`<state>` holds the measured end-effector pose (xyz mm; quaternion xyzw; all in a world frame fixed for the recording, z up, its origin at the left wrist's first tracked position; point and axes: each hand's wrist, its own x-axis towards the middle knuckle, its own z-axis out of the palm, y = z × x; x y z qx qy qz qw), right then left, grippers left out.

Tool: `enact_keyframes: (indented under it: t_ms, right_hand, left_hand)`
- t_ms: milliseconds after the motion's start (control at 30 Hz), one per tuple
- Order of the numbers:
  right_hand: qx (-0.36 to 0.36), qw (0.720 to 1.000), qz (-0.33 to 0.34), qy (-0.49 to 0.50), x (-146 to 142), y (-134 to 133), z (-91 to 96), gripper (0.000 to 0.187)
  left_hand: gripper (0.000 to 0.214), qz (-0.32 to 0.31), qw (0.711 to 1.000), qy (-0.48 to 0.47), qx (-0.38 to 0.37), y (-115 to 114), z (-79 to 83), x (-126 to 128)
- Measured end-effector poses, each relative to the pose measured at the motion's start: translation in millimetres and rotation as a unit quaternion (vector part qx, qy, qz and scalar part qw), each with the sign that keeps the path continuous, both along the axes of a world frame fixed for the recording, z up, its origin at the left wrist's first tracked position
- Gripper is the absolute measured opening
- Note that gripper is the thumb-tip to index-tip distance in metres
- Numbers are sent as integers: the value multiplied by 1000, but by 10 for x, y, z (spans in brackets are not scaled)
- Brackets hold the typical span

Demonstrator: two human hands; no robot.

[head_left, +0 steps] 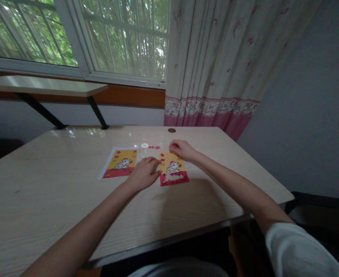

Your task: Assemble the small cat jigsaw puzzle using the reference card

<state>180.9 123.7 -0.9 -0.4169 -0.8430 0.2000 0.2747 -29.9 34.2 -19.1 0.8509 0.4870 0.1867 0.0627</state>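
A yellow and red jigsaw puzzle [172,158] with a cartoon animal in a red hat lies in front of me. In its red lower part is a jagged gap where the pale surface shows. My left hand [146,171] rests at the puzzle's left edge, fingers stretched out and touching it. Over the puzzle's top edge, my right hand [181,149] pinches a small red puzzle piece [171,149], partly hidden by the fingers. Several loose red puzzle pieces [154,147] lie in a row beyond my left hand. Left of that hand is a printed picture sheet [120,163] with the same design.
The pale wooden desk [71,192] has a round dark cable hole [172,130] near its back edge. A raised shelf [42,85] on black legs stands at the back left. Behind are a barred window [123,38] and a curtain [209,69]. A dark chair [319,215] is at the right.
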Motion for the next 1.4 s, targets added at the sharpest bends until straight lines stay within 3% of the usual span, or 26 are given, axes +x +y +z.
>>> enact_keyframes:
  t_ms: [133,267,500,600,700,833,1167,1300,1400]
  right_hand:
    - [-84,987,65,118,202,-320,-20,15]
    - [-153,968,70,184,242,-579,-50,23]
    - [-162,960,70,215,101,-696,-118,28]
    - [-104,972,44,208,69,-717,-114,26]
    - [46,985,7,167,87,-745,-87,20]
    - [205,975,2,84,139,-749,-84,21]
    - [317,948,7,29,150,-736,-122,21]
    - [344,938,14,20,169,-752,-85,20]
    - [355,934,11,19,204,-761,-57,19]
  left_hand:
    - [27,27,995,-90,-26,-1,80,99]
    - [22,8,982,-173,-79,-44,149,220]
    - [24,-13,966,-217,-141,-82,152,292]
    - [20,-10,955,-253,-153,-70,131,282]
    - [17,18,930,-323,-173,-49,133,275]
    - [13,49,891,-411,-185,-17,157,270]
    - [14,41,873,-443,-198,-54,144,301]
    - [20,19,887,-422,-188,-38,141,257]
    - [24,25,923,-359,-136,-11,122,156]
